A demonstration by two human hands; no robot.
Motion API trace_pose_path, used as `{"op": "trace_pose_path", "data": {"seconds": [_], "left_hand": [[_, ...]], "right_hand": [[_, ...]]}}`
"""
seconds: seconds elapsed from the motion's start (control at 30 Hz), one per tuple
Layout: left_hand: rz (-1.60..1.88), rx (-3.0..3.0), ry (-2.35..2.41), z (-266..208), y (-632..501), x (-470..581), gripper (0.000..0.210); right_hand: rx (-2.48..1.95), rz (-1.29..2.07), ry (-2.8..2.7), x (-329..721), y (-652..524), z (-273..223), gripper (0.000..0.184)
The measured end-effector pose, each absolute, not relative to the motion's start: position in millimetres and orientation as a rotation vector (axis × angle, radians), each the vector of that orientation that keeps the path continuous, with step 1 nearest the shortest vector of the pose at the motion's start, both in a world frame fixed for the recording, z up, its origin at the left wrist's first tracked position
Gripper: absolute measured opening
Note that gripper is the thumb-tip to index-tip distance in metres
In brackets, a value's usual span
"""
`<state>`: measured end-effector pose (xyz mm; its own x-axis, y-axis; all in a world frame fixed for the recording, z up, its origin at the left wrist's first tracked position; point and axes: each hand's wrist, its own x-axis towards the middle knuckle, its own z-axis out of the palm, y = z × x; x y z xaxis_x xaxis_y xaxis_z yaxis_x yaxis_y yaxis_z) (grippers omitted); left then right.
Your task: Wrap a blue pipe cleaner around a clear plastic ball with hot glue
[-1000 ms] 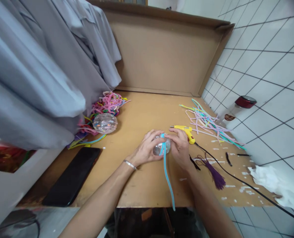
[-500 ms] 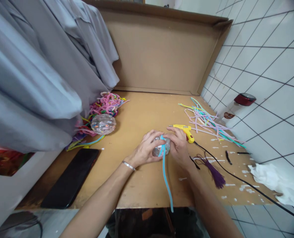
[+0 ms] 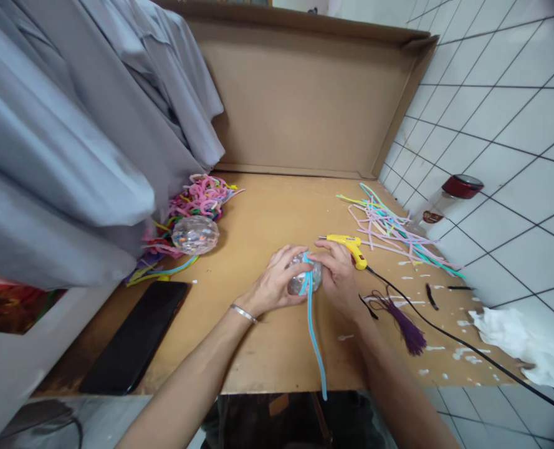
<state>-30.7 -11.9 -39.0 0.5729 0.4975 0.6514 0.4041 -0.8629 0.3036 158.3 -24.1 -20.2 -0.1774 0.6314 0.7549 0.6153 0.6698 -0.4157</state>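
Note:
My left hand (image 3: 281,274), with a silver bracelet at the wrist, is closed around a small clear faceted ball (image 3: 316,277) near the table's front. A light-blue pipe cleaner (image 3: 311,324) lies over the ball, and its long tail runs toward me past the table edge. With bent fingers, my right hand (image 3: 337,265) presses the pipe cleaner's upper end at the ball's right side. My fingers cover part of the ball. Just beyond my right hand lies a yellow hot glue gun (image 3: 344,239).
Left are a larger clear faceted ball (image 3: 195,236), tangled pipe cleaners (image 3: 206,193) and a black phone (image 3: 136,337). Right are loose pipe cleaners (image 3: 384,224), a red-capped jar (image 3: 440,206), a purple tassel (image 3: 405,327), a black cord (image 3: 445,337) and white tissue (image 3: 520,340). Cardboard (image 3: 305,93) stands behind.
Almost nothing differs. Both hands keep the same hold on the ball and the pipe cleaner, and the whole view has shifted very slightly.

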Motion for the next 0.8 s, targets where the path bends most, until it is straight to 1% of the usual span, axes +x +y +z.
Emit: {"op": "trace_pose_path", "data": {"seconds": [0.17, 0.47, 0.6, 0.8], "left_hand": [[1.152, 2.651, 0.769, -37.7, -11.3, -31.0, 0.053], [1.159, 2.63, 0.776, -39.7, -10.1, -31.6, 0.055], [1.184, 2.621, 0.761, -40.1, -10.0, -31.4, 0.061], [1.223, 2.529, 0.777, -41.3, -9.1, -30.1, 0.07]], "right_hand": [[-0.94, 0.001, -1.864, 157.5, -25.6, -18.3, 0.031], [-0.931, 0.12, -1.857, 158.8, -23.9, -17.7, 0.034], [-0.936, 0.114, -1.859, 158.4, -23.3, -18.9, 0.033], [-0.952, 0.104, -1.873, 158.4, -24.8, -17.5, 0.036]]}}
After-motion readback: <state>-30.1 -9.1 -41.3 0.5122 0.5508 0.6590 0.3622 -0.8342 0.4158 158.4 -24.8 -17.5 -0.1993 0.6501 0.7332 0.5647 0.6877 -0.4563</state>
